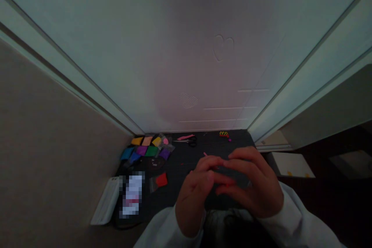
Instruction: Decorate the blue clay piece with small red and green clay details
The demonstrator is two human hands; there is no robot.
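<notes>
My left hand (196, 193) and my right hand (252, 186) meet above the dark table, their fingers curled towards each other. A small red piece (228, 185), which looks like modelling clay, shows between the fingertips where the hands touch. Fingers cover most of it, so its shape is hidden, and the left fingertips are slightly blurred. Left of my hands, a red clay block (161, 179) lies partly in a clear bag. Just behind the hands, a thin pink strip (205, 154) shows.
Several coloured clay packets (151, 151) lie at the back left. Black-handled scissors (192, 142) rest beside a pink strip (186, 137). A red piece with yellow dots (223, 134) lies near the white panel (174, 66). A pixelated phone-like rectangle (132, 195) and white case (106, 201) sit front left.
</notes>
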